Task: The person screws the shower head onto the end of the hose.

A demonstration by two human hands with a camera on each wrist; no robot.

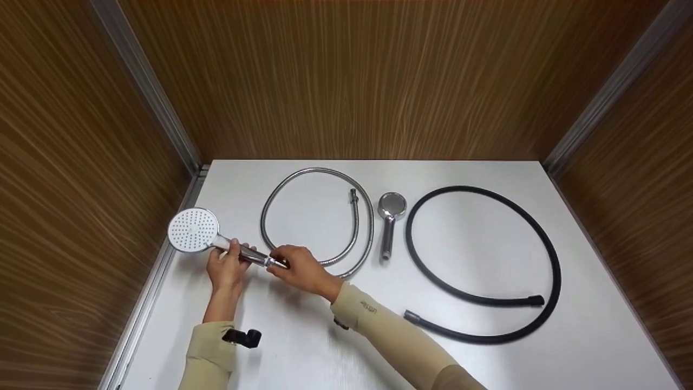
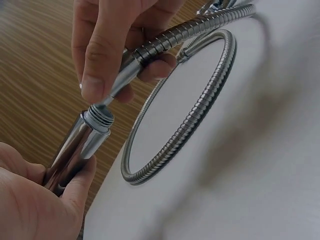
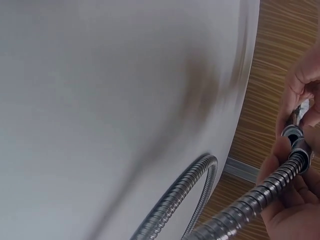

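A large round shower head (image 1: 193,229) with a white dotted face and a chrome handle is held up at the left of the table. My left hand (image 1: 224,271) grips it round the handle. At the handle's threaded end (image 2: 100,117), my right hand (image 1: 304,272) pinches the metal end fitting (image 2: 128,72) of a silver shower hose (image 1: 319,170). In the left wrist view the fitting sits at the thread's mouth, tilted to it, with threads showing. The rest of this hose lies looped on the table, its other end (image 1: 353,195) inside the loop.
A smaller chrome shower head (image 1: 392,205) lies right of the silver hose. Further right, a black hose (image 1: 556,260) is coiled on the white table (image 1: 335,357). Wood-grain panels (image 1: 346,81) with metal edge strips enclose the back and sides.
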